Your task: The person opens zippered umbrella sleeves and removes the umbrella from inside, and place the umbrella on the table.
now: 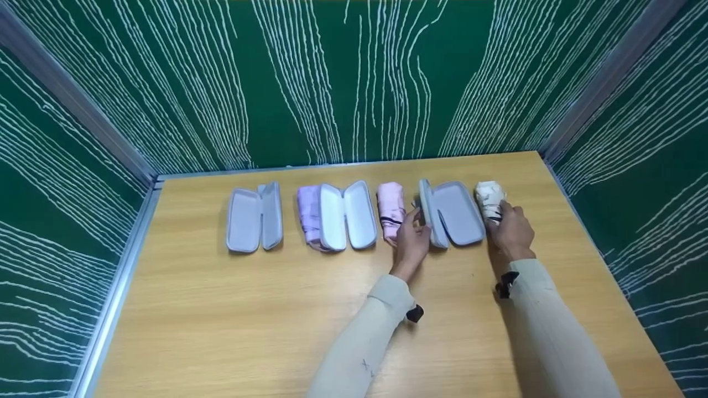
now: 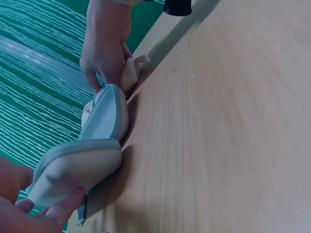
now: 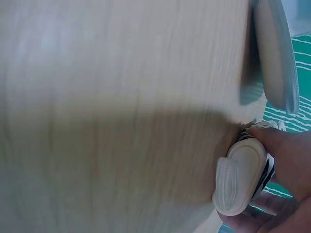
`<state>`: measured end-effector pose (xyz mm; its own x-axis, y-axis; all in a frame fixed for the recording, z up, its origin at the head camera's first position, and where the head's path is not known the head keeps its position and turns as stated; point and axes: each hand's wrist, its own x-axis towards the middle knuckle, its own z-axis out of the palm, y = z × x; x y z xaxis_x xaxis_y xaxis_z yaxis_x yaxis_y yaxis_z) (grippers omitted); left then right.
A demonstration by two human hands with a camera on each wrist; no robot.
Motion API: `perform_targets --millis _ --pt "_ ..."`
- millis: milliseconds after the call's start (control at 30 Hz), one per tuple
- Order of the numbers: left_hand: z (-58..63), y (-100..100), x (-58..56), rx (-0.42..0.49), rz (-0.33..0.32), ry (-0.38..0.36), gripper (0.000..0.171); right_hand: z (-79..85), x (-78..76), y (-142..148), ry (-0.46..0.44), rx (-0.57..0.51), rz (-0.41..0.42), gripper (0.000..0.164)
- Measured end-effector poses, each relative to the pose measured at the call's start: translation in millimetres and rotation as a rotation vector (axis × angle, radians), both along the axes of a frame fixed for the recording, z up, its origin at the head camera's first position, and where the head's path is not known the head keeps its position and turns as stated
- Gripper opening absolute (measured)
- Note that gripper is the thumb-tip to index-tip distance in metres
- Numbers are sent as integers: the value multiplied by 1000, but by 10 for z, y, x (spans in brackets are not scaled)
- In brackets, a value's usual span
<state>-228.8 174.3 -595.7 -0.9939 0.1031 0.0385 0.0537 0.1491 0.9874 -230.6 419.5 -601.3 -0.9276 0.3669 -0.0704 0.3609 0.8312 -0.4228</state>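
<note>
A compact folding umbrella [image 1: 489, 194] in cream fabric lies at the right end of the row. My right hand [image 1: 513, 229] grips its near end, thumb on one side and fingers on the other; the pale handle end [image 3: 245, 170] and a dark strap show in the right wrist view. Just left of it stands an open grey hard case [image 1: 460, 213], its lid [image 1: 433, 221] tilted up. My left hand [image 1: 412, 240] touches the outside of that lid with extended fingers [image 2: 63, 206]. Close to the left hand lies a pink folded umbrella [image 1: 391, 202] with a black band.
Further left, an open white-lined case [image 1: 359, 215] partly overlaps a purple folded umbrella [image 1: 308, 207]. Another open grey case [image 1: 243, 221] is at the row's left end. Green walls [image 1: 343, 83] with white wavy lines enclose the wooden table [image 1: 249, 331] at the back and sides.
</note>
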Motion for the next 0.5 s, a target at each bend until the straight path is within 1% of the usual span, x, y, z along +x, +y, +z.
perform_targets --millis 133,233,367,500 --pt "2 -85 72 -11 -11 -22 48 -9 -7 -20 -6 -8 -1 66" --pt "7 -197 137 -28 -15 -25 49 -17 -7 -37 -5 -12 -8 66" --pt "13 -397 223 -43 -24 22 49 -23 -6 -48 -6 -14 -8 67" --pt "34 -612 301 -21 -41 70 47 -22 2 -49 -11 -12 -2 68"
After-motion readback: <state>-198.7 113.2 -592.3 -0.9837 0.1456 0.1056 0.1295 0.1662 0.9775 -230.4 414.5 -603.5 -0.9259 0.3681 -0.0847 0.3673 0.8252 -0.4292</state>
